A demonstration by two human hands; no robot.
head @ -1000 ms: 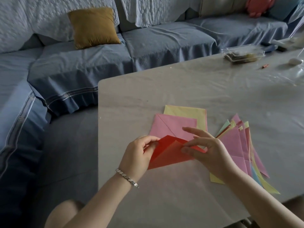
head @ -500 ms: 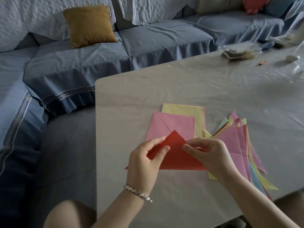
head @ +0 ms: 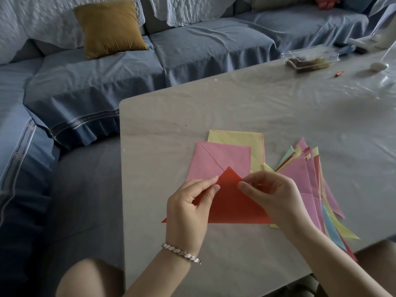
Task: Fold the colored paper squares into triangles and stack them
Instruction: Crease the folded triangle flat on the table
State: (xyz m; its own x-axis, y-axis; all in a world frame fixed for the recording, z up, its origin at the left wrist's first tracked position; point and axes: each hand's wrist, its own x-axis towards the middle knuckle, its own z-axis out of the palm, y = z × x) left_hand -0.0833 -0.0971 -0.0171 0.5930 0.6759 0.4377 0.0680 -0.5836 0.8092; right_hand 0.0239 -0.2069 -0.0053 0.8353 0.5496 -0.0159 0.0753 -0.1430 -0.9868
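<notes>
one red triangle (head: 231, 202), folded flat, plain and evenly coloured, apex pointing away, long edge nearest the body. lying on the near-left part of the grey table (head: 192, 116). tip overlapping a pink square (head: 220, 161) with a diagonal crease across it. behind that, a yellow square (head: 235, 138), partly covered by the pink.

left hand (head: 188, 211) on the triangle's left slope, thumb and fingers bent and pinching the paper's edge just below the apex. right hand (head: 276, 198) on the right slope, fingers curled, thumb and forefinger tips nipping the paper close to the tip, palm and wrist hiding the right corner. silver bracelet (head: 182, 252) on the left wrist.

just to the right, partly under the right wrist, a fanned pile of folded triangles (head: 304, 179): pink on top, with yellow, green, blue and red edges poking out.

well beyond, at the table's far right, a clear plastic box (head: 310, 58), a small copper-coloured stick (head: 339, 74) and a white rounded thing (head: 379, 65). past the table edge, a blue-covered sofa (head: 203, 39) with a mustard cushion (head: 109, 26).
</notes>
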